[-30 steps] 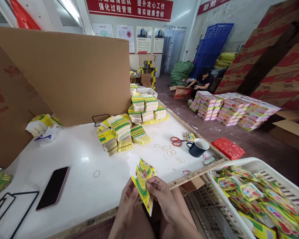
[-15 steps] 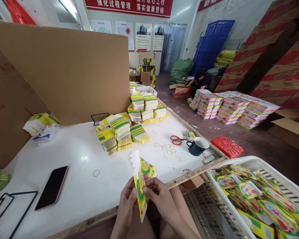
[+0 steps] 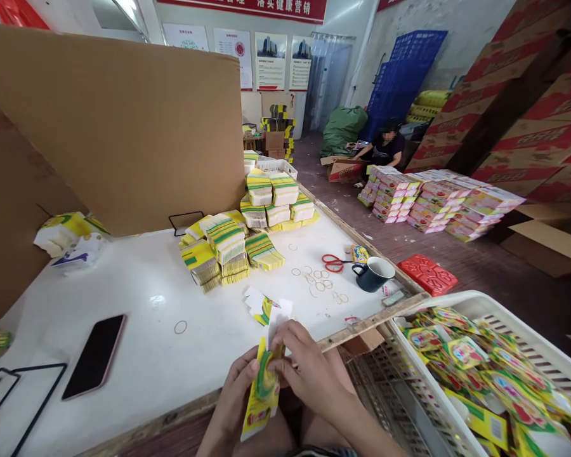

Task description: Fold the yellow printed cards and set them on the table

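- Left hand and right hand both pinch one flat yellow-and-green printed paper packet, held just in front of the near edge of the white worktable.
- Hidden: right-hand fingers cover the packet's upper right part; left thumb lies over its left edge. Print is too small to read; a red patch shows near the bottom end.
- Both forearms are cut off by the bottom of the frame.
- Packet's long axis runs near vertical, top end tilted slightly right and away from the camera, bottom end pointing down toward the lap. Printed face is toward the camera.
- A white paper tab sticks up above the right-hand fingers; can't tell whether it belongs to the packet or to the loose yellow-and-white slips lying on the table just behind.
- Left: fingers closed on the packet's left edge, thumb in front. Right: fingertips bunched together, clamped on the packet's top.
- Black smartphone lies flat on the table, well left of the hands.
- White plastic crate of similar colourful packets sits just right of the hands, cut off by the frame's right and bottom edges.
- Banded stacks of yellow-green packets sit mid-table; dark mug, red-handled scissors and loose rubber bands near the right edge.
- Another person sits far back by the cartons.
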`<state>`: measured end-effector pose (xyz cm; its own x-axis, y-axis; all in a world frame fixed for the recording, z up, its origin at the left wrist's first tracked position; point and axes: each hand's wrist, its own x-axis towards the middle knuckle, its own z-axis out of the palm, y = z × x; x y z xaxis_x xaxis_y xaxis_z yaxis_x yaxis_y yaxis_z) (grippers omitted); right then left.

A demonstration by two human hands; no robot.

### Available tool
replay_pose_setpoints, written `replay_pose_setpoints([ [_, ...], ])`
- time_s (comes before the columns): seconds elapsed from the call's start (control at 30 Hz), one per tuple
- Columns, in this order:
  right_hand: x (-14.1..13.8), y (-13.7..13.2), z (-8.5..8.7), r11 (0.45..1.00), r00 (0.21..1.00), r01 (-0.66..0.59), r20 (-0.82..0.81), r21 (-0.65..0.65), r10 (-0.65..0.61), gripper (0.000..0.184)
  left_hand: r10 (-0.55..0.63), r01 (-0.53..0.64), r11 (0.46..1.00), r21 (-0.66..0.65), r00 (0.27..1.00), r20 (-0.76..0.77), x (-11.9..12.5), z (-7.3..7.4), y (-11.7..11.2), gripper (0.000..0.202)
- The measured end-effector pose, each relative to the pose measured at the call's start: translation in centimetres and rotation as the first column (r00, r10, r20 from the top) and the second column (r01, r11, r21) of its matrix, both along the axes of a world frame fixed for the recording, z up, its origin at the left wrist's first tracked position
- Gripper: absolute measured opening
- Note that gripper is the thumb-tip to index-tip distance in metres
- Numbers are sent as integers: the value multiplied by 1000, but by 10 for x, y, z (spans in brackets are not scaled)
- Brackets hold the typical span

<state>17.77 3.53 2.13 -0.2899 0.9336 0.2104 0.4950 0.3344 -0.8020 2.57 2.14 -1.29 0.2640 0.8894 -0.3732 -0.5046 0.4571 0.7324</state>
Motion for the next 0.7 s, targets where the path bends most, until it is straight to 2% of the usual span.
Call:
replay_pose_setpoints([
  [0.23,7,-8,2,999,998,-33,51,3,33,35,18,-18,1000,9,1000,2,-3,0,4,38],
  [0.27,8,-10,2,1000,999,-16,34,5,15,37,14,-15,1000,20,1000,11,-3,0,5,38],
  [0.33,7,-12,-3,995,995,96,-44,10,-95,43,19,-20,999,33,1000,10,-1,0,7,38],
  [0.4,5,-13,-12,978,968,204,-139,-47,-209,43,46,-45,998,49,999,-20,2,0,6,40],
  [0.5,0,-13,-27,963,943,195,-233,-186,-236,17,76,-64,990,124,993,-89,7,-1,4,38],
  [0.6,-1,-12,-35,945,921,214,-272,-248,-279,25,83,-41,979,200,974,-209,11,-2,2,38],
  [0.7,2,-10,-35,925,905,222,-288,-309,-313,23,118,-17,960,281,931,-347,11,-1,-1,49],
])
